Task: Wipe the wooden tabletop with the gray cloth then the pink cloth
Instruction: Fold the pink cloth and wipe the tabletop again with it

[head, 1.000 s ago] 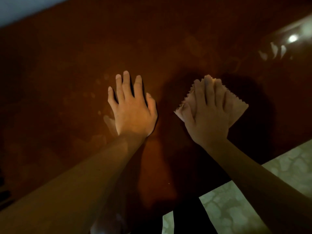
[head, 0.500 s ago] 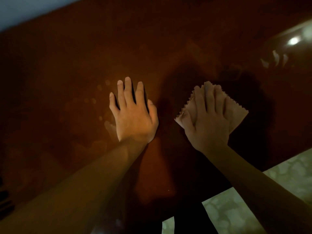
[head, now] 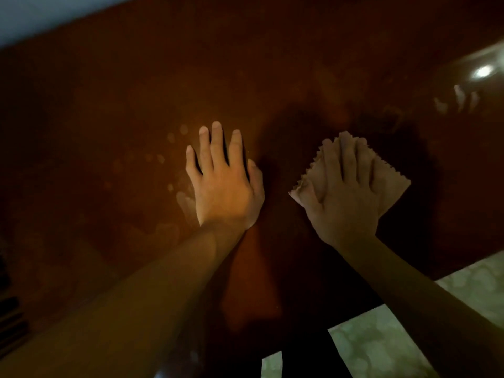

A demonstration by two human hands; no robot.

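The dark reddish-brown wooden tabletop [head: 109,105] fills most of the view. My left hand [head: 223,192] lies flat on it, palm down, fingers slightly spread, holding nothing. To its right, my right hand [head: 346,208] presses flat on a pinkish cloth [head: 390,186] with zigzag-cut edges. The cloth's corners stick out on both sides of the fingers. No gray cloth is in view.
Pale finger and palm smudges [head: 169,148] mark the wood left of my left hand. The table's near edge runs along the lower right, with light tiled floor [head: 381,342] beyond it. A lamp glare [head: 482,72] shines at the far right. A pale wall [head: 41,15] shows top left.
Both hands sit slightly lower and further right in the view than a second ago. The cloth stays under my right hand, and the left hand stays flat.
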